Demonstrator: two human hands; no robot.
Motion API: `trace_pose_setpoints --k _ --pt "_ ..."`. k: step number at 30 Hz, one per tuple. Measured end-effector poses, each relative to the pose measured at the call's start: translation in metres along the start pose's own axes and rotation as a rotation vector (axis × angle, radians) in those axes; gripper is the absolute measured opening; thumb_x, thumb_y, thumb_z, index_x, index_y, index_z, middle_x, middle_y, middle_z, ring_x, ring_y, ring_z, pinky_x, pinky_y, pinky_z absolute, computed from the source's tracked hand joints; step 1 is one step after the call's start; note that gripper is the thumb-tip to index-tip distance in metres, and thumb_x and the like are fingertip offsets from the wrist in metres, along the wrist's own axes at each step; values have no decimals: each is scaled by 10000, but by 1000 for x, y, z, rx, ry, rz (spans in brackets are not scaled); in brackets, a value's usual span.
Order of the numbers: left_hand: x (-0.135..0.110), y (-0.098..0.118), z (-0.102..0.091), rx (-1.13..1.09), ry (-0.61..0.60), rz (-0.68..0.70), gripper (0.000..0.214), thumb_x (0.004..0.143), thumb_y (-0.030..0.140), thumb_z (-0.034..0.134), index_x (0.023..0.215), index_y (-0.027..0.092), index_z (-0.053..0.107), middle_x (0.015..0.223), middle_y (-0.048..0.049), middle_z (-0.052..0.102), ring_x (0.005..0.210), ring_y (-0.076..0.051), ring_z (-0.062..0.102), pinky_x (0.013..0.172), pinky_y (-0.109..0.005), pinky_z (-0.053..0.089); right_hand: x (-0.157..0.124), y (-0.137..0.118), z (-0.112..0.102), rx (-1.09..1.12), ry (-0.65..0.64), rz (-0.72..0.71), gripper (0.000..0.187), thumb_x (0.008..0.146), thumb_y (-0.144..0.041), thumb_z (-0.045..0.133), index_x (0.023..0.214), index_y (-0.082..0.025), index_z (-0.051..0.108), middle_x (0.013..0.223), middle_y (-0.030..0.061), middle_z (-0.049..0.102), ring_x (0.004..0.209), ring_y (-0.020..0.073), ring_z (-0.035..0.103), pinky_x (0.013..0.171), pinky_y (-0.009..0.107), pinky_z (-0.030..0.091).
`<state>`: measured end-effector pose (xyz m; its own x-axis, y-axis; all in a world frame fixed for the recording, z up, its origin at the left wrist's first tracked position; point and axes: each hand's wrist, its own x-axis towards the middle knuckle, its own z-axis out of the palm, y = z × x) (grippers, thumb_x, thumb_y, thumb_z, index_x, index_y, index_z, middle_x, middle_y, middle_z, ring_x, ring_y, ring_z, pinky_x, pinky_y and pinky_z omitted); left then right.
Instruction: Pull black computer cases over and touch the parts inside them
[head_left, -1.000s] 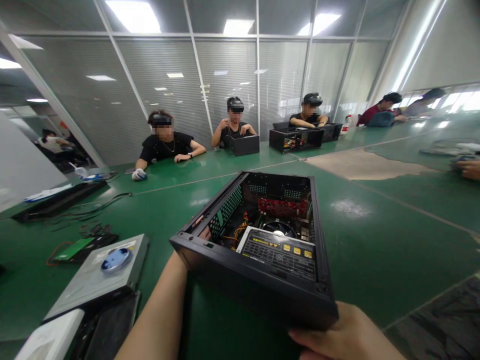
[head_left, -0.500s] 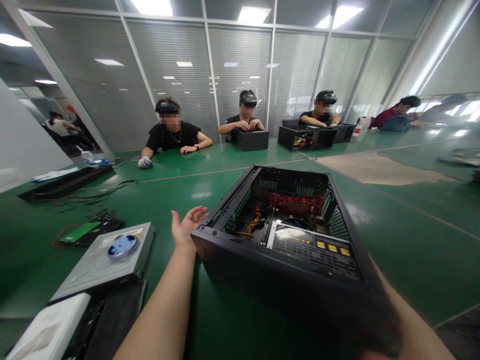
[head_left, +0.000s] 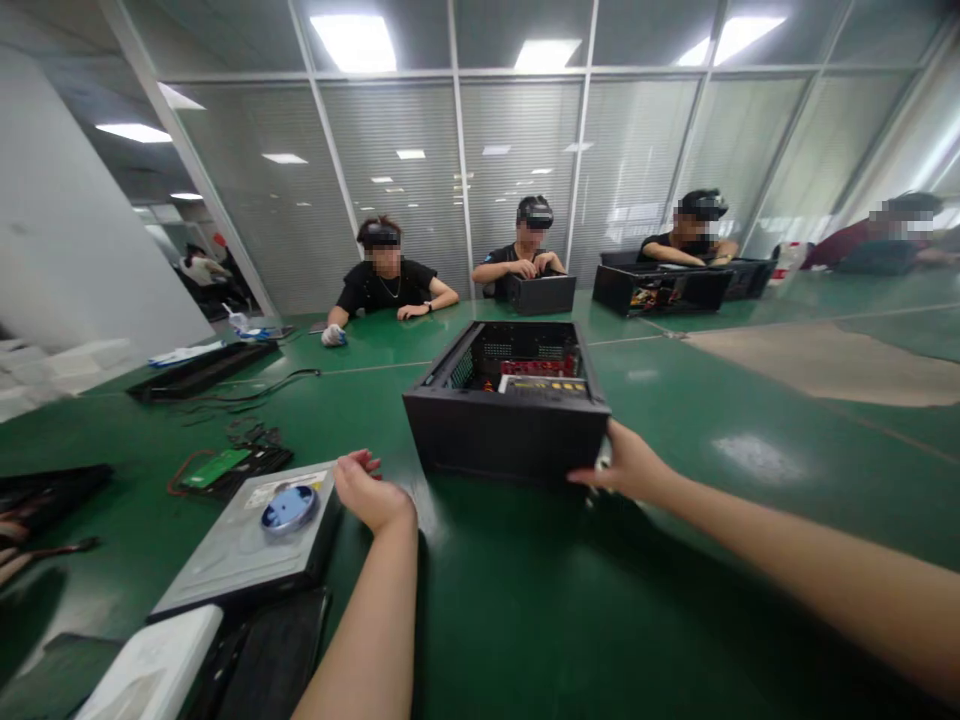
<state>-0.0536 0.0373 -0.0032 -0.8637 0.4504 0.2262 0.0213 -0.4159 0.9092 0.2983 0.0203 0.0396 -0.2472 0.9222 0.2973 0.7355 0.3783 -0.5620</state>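
Observation:
A black computer case (head_left: 510,435) stands on the green table in front of me, its top uncovered. Inside it a power supply (head_left: 544,385) with yellow marks and a red circuit board (head_left: 540,367) show. My right hand (head_left: 619,465) grips the case's near right lower corner, fingers partly hidden behind the edge. My left hand (head_left: 375,490) is away from the case, fingers loosely apart and holding nothing, beside a silver optical drive (head_left: 225,545). On the drive lies a round, shiny blue disc-shaped piece (head_left: 289,510).
A green circuit board (head_left: 217,468), a white box-like part (head_left: 154,670) and black panels are at left; loose cables (head_left: 262,385) lie farther back. Across the table (head_left: 510,620) several people work, some with black cases (head_left: 660,290). A brown sheet (head_left: 817,360) covers the right side.
The computer case has moved away from me across the table. My left hand has come off its side toward the optical drive; my right hand is now visible at its corner.

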Motion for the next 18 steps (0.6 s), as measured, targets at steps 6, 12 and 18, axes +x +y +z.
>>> trace_pose_setpoints --k 6,12,18 --pt "-17 14 0 136 -221 251 244 1004 343 408 926 198 588 924 -28 583 814 -167 548 751 -279 387 120 -69 76 -41 100 220 876 924 -512 603 1572 -90 189 1500 330 387 1392 389 414 1089 588 310" --pt "-19 5 4 178 -353 256 232 986 360 440 903 199 585 901 -31 600 760 -166 559 724 -280 418 92 -79 102 101 14 -71 555 868 -478 705 1321 -188 567 1465 163 515 1342 267 478 1132 443 311" --pt "-21 0 10 172 -383 215 206 947 344 497 842 190 584 823 -13 597 705 -142 551 695 -255 422 32 -61 -13 240 82 -207 443 1005 -435 496 1362 -171 517 1413 128 549 1240 210 562 1038 364 440"
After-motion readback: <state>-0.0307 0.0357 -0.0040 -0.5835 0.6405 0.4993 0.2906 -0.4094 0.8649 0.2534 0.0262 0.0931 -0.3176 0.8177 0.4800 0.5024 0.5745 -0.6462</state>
